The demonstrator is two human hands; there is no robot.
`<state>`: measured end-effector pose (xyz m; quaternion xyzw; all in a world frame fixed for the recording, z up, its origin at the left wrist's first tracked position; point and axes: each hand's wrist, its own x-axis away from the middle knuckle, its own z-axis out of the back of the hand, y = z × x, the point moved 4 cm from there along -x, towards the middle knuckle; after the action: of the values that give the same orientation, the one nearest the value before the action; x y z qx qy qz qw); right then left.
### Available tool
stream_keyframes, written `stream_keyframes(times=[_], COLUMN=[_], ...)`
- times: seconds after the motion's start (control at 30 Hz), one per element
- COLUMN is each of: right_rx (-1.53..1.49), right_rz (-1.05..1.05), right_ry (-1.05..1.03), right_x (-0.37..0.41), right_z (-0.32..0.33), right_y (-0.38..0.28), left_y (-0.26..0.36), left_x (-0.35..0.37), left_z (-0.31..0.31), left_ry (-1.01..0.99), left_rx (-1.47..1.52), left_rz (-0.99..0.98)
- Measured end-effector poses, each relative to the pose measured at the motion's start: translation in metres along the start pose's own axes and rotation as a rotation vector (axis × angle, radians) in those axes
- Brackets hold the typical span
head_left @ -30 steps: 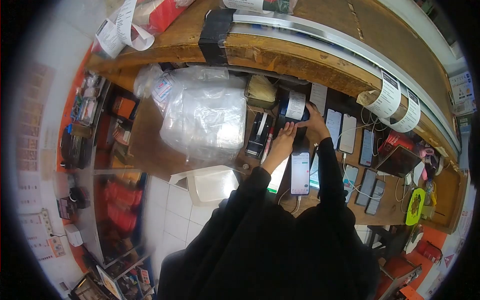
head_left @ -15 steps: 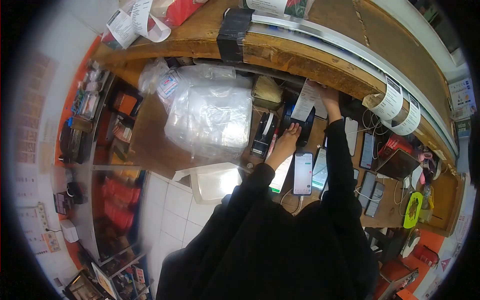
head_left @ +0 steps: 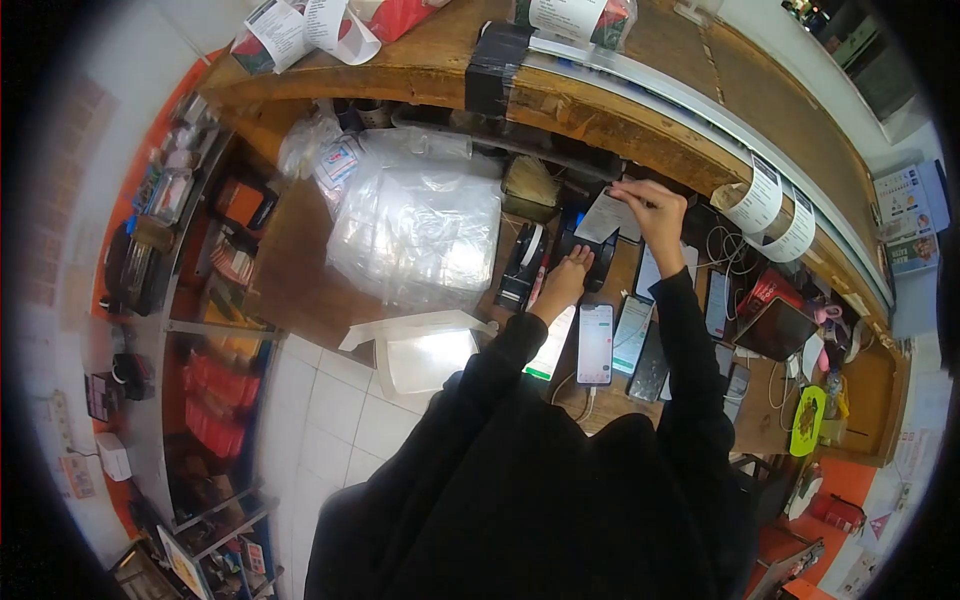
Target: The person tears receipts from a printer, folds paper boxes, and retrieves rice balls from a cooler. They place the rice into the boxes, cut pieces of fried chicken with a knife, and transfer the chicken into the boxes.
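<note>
A white printed receipt (head_left: pixel 598 219) stands up out of a small black receipt printer (head_left: pixel 603 268) on the desk. My right hand (head_left: pixel 660 215) pinches the receipt's upper edge between thumb and fingers. My left hand (head_left: pixel 563 283) holds the near left side of the printer, its fingers bent over the edge; their undersides are hidden. Just below the printer lies a phone with a lit screen (head_left: pixel 595 345), plugged into a white cable. Left of my left hand is a black tape dispenser (head_left: pixel 523 265) with a white roll.
Clear plastic bags (head_left: pixel 415 230) cover the desk's left part. A wooden shelf edge (head_left: pixel 620 110) overhangs the printer. Several more phones, such as one lit phone (head_left: pixel 631 335), lie with cables at right. An open white box (head_left: pixel 430 360) sits at the near edge. A green tray (head_left: pixel 808 420) is far right.
My right hand has come out from under the shelf edge toward me, and now pinches the receipt's top. My left hand stays at the printer. The camera view has shifted slightly.
</note>
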<state>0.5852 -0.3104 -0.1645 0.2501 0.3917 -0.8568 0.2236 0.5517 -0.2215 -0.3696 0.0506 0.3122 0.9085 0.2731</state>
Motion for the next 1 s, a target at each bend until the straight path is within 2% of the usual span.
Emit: stream_keyframes(times=[0.1, 0.13, 0.2, 0.27, 0.4, 0.47, 0.53, 0.6, 0.7, 0.73, 0.87, 0.93, 1.0], right_rx=[-0.04, 0.056, 0.155, -0.035, 0.066, 0.062, 0.064, 0.193, 0.171, 0.171, 0.218, 0.199, 0.222], right_rz=[-0.011, 0.034, 0.08, -0.221, -0.176, -0.362, -0.354, -0.259, -0.153, -0.148, -0.052, 0.024, 0.023], right_ry=[-0.086, -0.167, -0.247, -0.188, -0.191, -0.1, -0.045, 0.11, 0.135, 0.141, -0.004, -0.435, -0.523], right_x=[0.028, 0.042, 0.062, 0.075, 0.105, 0.113, 0.106, 0.086, 0.05, 0.047, 0.052, 0.071, 0.093], right_z=[0.004, 0.006, 0.017, 0.037, 0.062, 0.07, 0.066, 0.063, 0.051, 0.049, 0.052, 0.055, 0.066], right_y=[-0.015, -0.02, -0.032, -0.031, -0.017, -0.012, -0.012, -0.02, -0.04, -0.043, -0.065, -0.074, -0.069], left_y=[-0.001, 0.001, 0.003, 0.0, -0.002, -0.002, -0.001, -0.004, -0.004, 0.0, 0.006, 0.0, 0.005], left_x=[0.002, 0.0, -0.003, -0.003, -0.004, -0.003, -0.002, -0.001, -0.002, -0.001, 0.001, -0.004, 0.0], left_z=[-0.001, 0.001, 0.004, 0.004, -0.005, -0.004, -0.002, -0.006, -0.003, 0.003, 0.012, 0.005, 0.01], left_ry=[0.04, 0.044, -0.118, -0.075, -0.005, -0.007, -0.021, -0.012, 0.013, -0.036, -0.091, -0.085, -0.041], left_rx=[-0.008, -0.006, -0.042, -0.036, -0.088, -0.045, -0.054, -0.048, -0.044, -0.035, -0.061, -0.056, -0.021], left_rz=[-0.031, -0.034, 0.034, 0.004, -0.032, -0.032, -0.033, -0.025, -0.061, -0.025, 0.002, 0.009, 0.004])
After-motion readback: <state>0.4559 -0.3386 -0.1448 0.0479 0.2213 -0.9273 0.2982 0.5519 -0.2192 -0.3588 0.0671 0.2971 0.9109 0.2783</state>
